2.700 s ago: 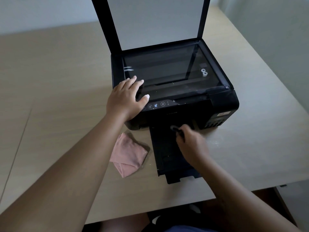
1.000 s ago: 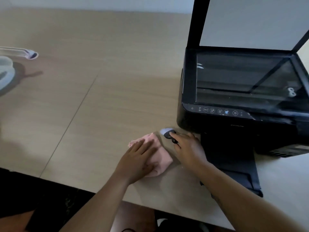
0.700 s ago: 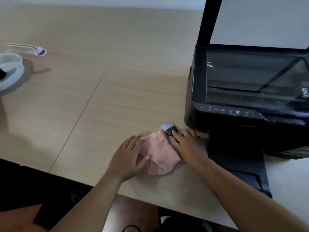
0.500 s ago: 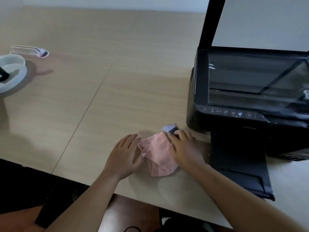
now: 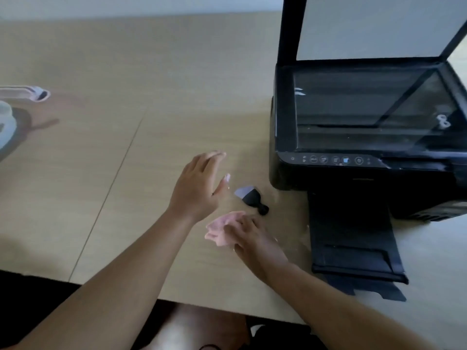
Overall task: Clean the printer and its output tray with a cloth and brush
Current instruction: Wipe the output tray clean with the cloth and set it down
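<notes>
Gripping bunched pink cloth (image 5: 218,229) w/ right hand (image 5: 255,240), fingers curled over it, low over wooden table (image 5: 126,72), just left of output tray (image 5: 351,238). Holding left hand (image 5: 199,184) flat open, fingers straight, nothing in it, raised above table near brush. Lying flat on table btwn left hand & printer's front-left corner: small black brush (image 5: 250,195), pale bristles to the left, knob end toward cloth, apart from both hands. Standing at right: black printer (image 5: 285,137), scanner lid (image 5: 366,26) up, glass bare, tray pulled out toward table edge. Cut off at far left: white round item (image 5: 5,127), can't tell what.
</notes>
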`<state>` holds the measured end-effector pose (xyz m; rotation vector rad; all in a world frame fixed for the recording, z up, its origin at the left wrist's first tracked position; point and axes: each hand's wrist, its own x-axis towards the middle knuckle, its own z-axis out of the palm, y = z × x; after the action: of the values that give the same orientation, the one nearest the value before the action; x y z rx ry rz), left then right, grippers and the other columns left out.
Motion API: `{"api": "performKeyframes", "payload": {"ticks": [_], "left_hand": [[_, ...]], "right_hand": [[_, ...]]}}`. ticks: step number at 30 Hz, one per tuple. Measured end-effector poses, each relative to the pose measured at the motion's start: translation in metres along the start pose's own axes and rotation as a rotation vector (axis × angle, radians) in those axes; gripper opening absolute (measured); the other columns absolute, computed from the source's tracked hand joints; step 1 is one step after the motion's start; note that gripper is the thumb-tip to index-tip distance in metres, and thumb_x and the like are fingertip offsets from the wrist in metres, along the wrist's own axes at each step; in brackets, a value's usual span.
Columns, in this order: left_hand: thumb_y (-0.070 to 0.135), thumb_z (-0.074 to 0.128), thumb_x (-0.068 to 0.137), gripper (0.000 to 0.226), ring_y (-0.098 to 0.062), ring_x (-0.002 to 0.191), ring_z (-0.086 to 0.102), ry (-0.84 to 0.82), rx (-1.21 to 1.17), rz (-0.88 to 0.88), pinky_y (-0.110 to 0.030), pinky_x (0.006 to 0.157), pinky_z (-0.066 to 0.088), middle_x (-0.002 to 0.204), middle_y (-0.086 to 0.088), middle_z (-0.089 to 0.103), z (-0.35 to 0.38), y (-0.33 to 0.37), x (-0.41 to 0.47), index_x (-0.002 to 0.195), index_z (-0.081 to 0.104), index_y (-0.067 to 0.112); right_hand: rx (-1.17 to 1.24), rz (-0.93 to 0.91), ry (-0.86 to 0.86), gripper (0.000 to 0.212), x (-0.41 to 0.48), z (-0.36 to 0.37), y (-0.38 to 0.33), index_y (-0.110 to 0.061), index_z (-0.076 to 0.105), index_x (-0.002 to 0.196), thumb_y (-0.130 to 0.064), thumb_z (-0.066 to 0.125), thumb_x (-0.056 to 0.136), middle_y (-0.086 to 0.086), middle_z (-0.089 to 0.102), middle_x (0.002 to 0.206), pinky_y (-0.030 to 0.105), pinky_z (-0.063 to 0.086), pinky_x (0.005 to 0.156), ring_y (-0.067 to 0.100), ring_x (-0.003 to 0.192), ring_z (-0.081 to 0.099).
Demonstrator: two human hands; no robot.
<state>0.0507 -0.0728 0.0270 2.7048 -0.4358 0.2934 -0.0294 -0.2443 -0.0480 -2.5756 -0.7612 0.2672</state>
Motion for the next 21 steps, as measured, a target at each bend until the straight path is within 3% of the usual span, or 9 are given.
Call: {"api": "performKeyframes", "payload": {"ticks": [2, 5, 7, 10, 14, 17, 19, 21], "left_hand": [[0.023, 0.043, 0.095, 0.037, -0.026, 0.121, 0.050, 0.056, -0.021, 0.073, -0.038, 0.102, 0.041, 0.131, -0.009, 0.056, -0.003, 0.018, 0.024, 0.126, 0.057, 0.008], [0.010, 0.043, 0.088, 0.021, -0.029, 0.097, 0.056, 0.174, -0.054, 0.153, -0.045, 0.086, 0.046, 0.108, -0.007, 0.063, -0.006, 0.047, 0.056, 0.091, 0.064, 0.008], [0.011, 0.044, 0.088, 0.017, -0.027, 0.089, 0.055, 0.209, -0.095, 0.192, -0.043, 0.081, 0.045, 0.097, -0.005, 0.062, -0.005, 0.073, 0.075, 0.083, 0.061, 0.008], [0.021, 0.045, 0.094, 0.021, -0.023, 0.104, 0.055, 0.144, -0.157, 0.217, -0.037, 0.093, 0.044, 0.111, -0.003, 0.063, 0.005, 0.110, 0.099, 0.100, 0.063, 0.011], [0.037, 0.047, 0.097, 0.041, -0.013, 0.137, 0.036, -0.150, -0.191, 0.156, -0.031, 0.109, 0.033, 0.148, 0.005, 0.044, 0.026, 0.141, 0.125, 0.135, 0.052, 0.023], [0.047, 0.043, 0.097, 0.054, -0.014, 0.146, 0.021, -0.281, -0.058, 0.160, -0.032, 0.118, 0.019, 0.158, 0.005, 0.029, 0.042, 0.148, 0.139, 0.147, 0.038, 0.026], [0.048, 0.042, 0.097, 0.055, -0.015, 0.147, 0.019, -0.255, 0.003, 0.180, -0.034, 0.120, 0.016, 0.159, 0.005, 0.028, 0.048, 0.148, 0.143, 0.147, 0.037, 0.026], [0.047, 0.042, 0.097, 0.054, -0.014, 0.147, 0.018, -0.229, 0.015, 0.172, -0.034, 0.120, 0.016, 0.159, 0.007, 0.028, 0.049, 0.147, 0.142, 0.147, 0.037, 0.027]], "right_hand": [[0.121, 0.052, 0.134, 0.047, -0.018, -0.027, 0.003, -0.025, 0.048, 0.127, -0.009, 0.054, 0.083, 0.002, 0.045, 0.130, 0.038, 0.053, 0.069, 0.025, 0.108, 0.046], [0.190, 0.170, 0.364, 0.054, -0.049, -0.063, 0.027, -0.033, 0.047, 0.126, -0.006, 0.060, 0.081, -0.002, 0.049, 0.128, 0.035, 0.049, 0.074, 0.023, 0.104, 0.044], [0.146, 0.312, 0.467, 0.053, -0.070, -0.081, 0.060, -0.037, 0.050, 0.126, -0.008, 0.061, 0.083, -0.003, 0.049, 0.128, 0.035, 0.048, 0.077, 0.023, 0.104, 0.045], [-0.004, 0.579, 0.447, 0.056, -0.095, -0.092, 0.121, -0.040, 0.048, 0.134, -0.013, 0.050, 0.085, -0.007, 0.046, 0.137, 0.035, 0.042, 0.092, 0.022, 0.119, 0.042], [-0.158, 0.725, 0.345, 0.063, -0.097, -0.084, 0.159, -0.038, 0.038, 0.144, -0.024, 0.053, 0.086, -0.002, 0.040, 0.148, 0.040, 0.035, 0.108, 0.027, 0.135, 0.035], [-0.251, 0.681, 0.332, 0.055, -0.077, -0.070, 0.147, -0.032, 0.040, 0.144, -0.049, 0.044, 0.092, 0.002, 0.045, 0.142, 0.043, 0.040, 0.102, 0.031, 0.128, 0.042], [-0.214, 0.514, 0.346, 0.052, -0.069, -0.067, 0.137, -0.027, 0.054, 0.130, -0.056, 0.045, 0.088, 0.002, 0.052, 0.134, 0.042, 0.048, 0.088, 0.030, 0.117, 0.050], [-0.220, 0.265, 0.363, 0.037, -0.081, -0.064, 0.136, -0.022, 0.063, 0.107, -0.051, 0.052, 0.087, 0.004, 0.059, 0.124, 0.041, 0.051, 0.078, 0.030, 0.105, 0.056]]}}
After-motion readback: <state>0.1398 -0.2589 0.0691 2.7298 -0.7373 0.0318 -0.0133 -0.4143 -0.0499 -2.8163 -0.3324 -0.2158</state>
